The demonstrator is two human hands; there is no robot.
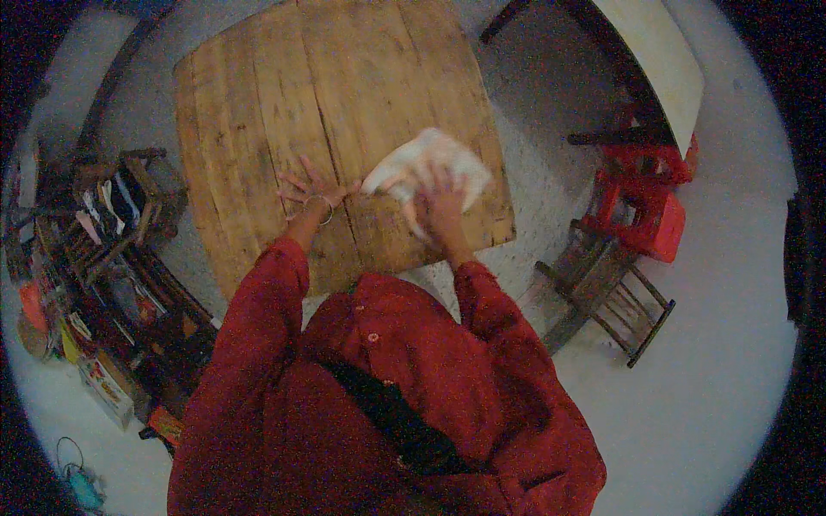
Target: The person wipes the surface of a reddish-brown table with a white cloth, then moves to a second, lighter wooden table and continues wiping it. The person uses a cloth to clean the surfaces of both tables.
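A square wooden plank table with dark gaps between its boards stands before me. My left hand lies on the tabletop, fingers spread and nothing in it; a thin bangle circles its wrist. Near the table's right side, my right hand presses a white cloth against the wood, with the fingers over its top. Both the cloth and this hand are blurred. Part of the cloth bunches out to the left and below the hand.
To the left, a dark wooden rack holds folded cloths and mixed items. Red plastic stools and a wooden chair are at the right, near a pale-topped table. A teal object lies at the lower left.
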